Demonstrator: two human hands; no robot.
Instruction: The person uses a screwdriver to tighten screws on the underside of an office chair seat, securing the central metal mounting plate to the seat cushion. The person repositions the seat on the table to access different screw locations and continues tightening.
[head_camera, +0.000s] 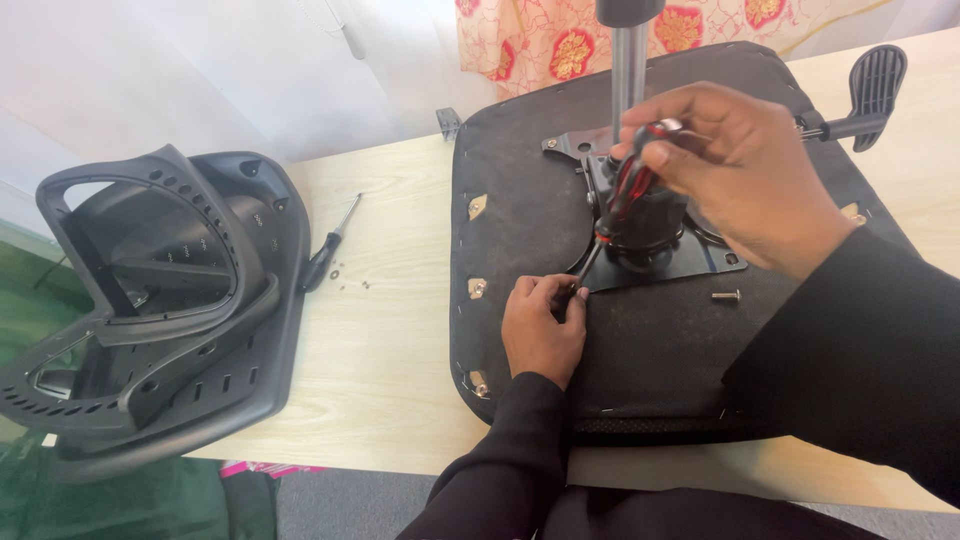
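Observation:
An upturned black chair seat (520, 220) lies on a light wooden table (380, 330). A black metal mechanism plate (690, 262) with a chrome gas column (628, 70) is mounted at its middle. My right hand (740, 170) grips a red-and-black screwdriver (628, 185), its tip angled down to the plate's front-left corner. My left hand (542, 325) rests on the seat with fingertips pinched at that tip, steadying a small fastener I can barely see. A loose bolt (726, 296) lies on the seat to the right.
A black plastic chair back and armrest part (160, 300) lies at the table's left. A second black screwdriver (328, 247) and small washers (350, 283) rest between it and the seat. A black lever paddle (872, 85) sticks out far right. Floral cloth (560, 40) hangs behind.

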